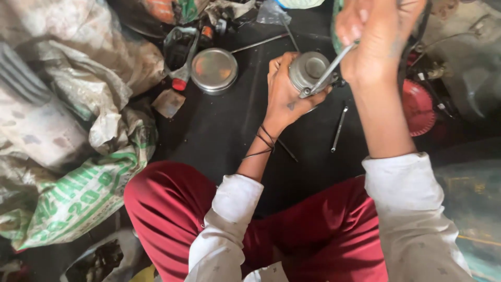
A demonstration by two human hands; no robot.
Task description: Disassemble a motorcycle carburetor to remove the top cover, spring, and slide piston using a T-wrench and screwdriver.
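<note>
Grey metal cylinder (308, 70), clasped by left hand (284, 94); wrench (326, 73), gripped in closed right hand (373, 39), best kept squarely seated while the cylinder is braced.

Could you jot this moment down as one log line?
left hand: holds metal cylinder | right hand: holds wrench on it | floor: round tin

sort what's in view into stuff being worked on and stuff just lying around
In use:
left hand gripping the metal cylinder
right hand holding the wrench on it

Lying about:
round tin lid
pliers with red tip
thin rod
red disc
printed sacks
</note>
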